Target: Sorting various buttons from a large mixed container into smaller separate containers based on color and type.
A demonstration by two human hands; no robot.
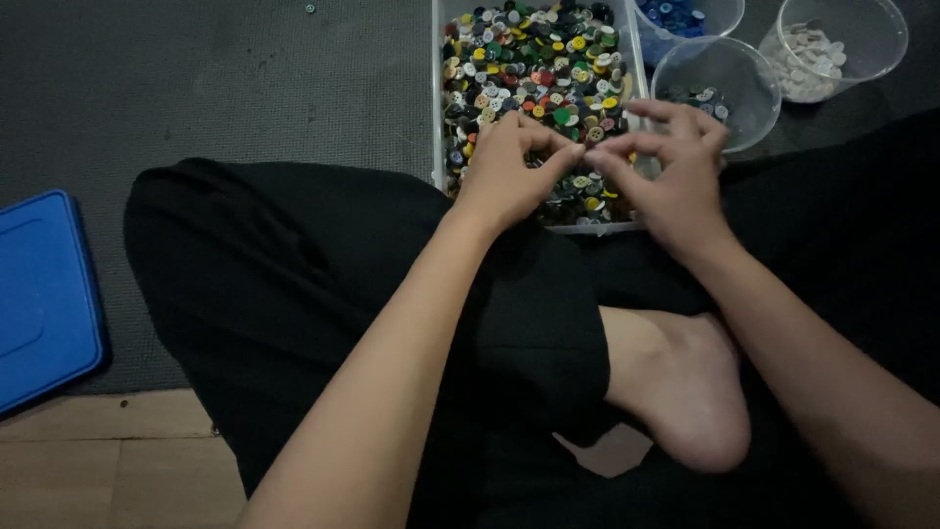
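Buttons (534,69) heaped in clear bin (438,118), both hands above, left hand (509,171) and right hand (671,171) fingertips pinched together.

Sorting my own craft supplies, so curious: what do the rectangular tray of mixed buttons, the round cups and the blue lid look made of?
The clear rectangular tray looks like thin, glossy transparent plastic: the mat shows through its wall. The clear round cups look alike, see-through with shiny rims. The flat blue lid seems opaque moulded plastic, smooth with rounded corners.
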